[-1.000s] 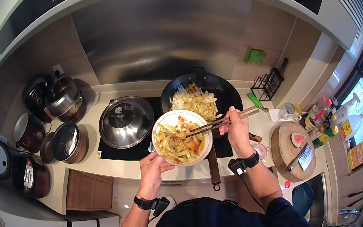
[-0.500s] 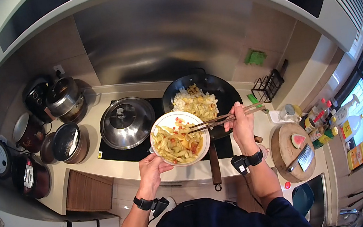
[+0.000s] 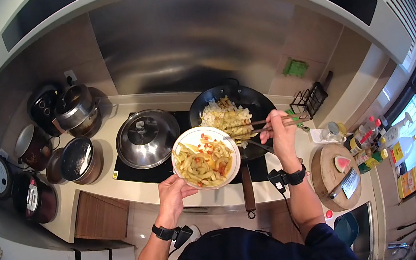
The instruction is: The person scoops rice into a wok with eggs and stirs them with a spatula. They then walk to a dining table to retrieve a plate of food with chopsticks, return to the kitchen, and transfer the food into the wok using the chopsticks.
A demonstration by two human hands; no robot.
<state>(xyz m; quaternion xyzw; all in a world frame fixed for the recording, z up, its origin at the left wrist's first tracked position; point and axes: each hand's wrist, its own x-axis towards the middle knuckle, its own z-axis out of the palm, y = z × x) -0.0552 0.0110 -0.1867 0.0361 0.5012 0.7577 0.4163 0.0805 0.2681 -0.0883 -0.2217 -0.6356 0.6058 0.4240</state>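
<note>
My left hand grips the rim of a white plate, tilted in front of the stove. On it lie cooked yellowish vegetable strips with red bits. My right hand is closed around a pair of chopsticks, whose tips reach over the food in the wok. The dark wok holds white rice with more yellowish strips on top. Its wooden handle points toward me. The plate overlaps the wok's near left edge from my viewpoint.
Left of the wok, a steel domed lid covers the other burner. Several pots and a rice cooker stand at the left. On the right, a round chopping board carries a cleaver and a watermelon piece, beside bottles.
The chopsticks have moved from the plate's right side to over the wok, with my right hand shifting slightly right. The plate stays almost in place.
</note>
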